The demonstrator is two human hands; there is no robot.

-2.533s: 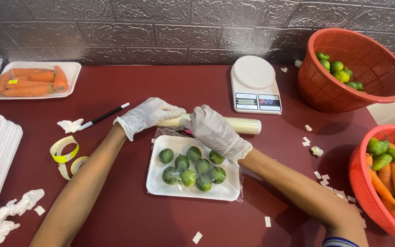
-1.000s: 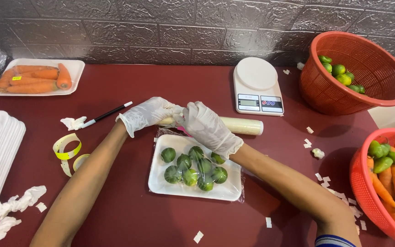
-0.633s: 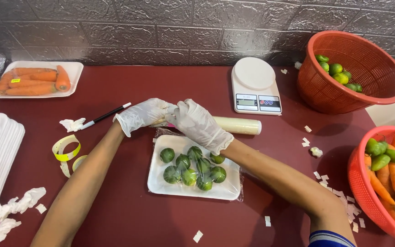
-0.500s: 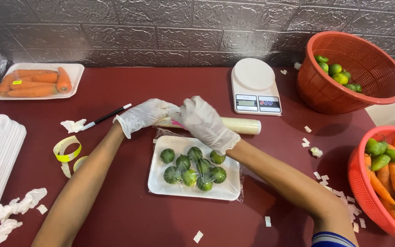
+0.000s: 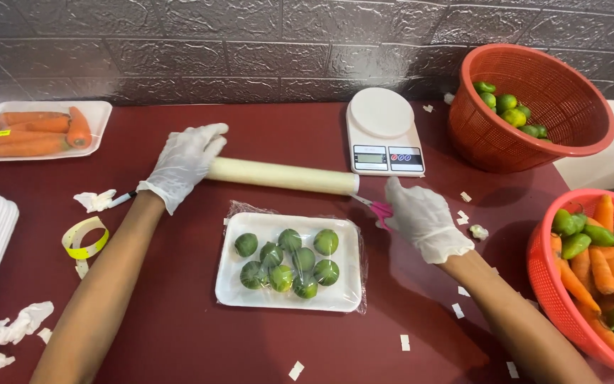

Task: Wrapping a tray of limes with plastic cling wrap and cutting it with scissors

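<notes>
Left hand (image 5: 182,163) closed around cling-film roll (image 5: 282,176) at 12 o'clock of foam tray (image 5: 246,291); eight limes (image 5: 289,257) inside. Right hand (image 5: 421,220) gripping pink scissors (image 5: 374,208) at 2 o'clock.

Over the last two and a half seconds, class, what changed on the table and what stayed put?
The hands, earlier together over the roll, have parted: the left hand went to the roll's left end, the right hand swung right and took pink-handled scissors. The tray of limes, scale, baskets and carrots stayed put.
</notes>
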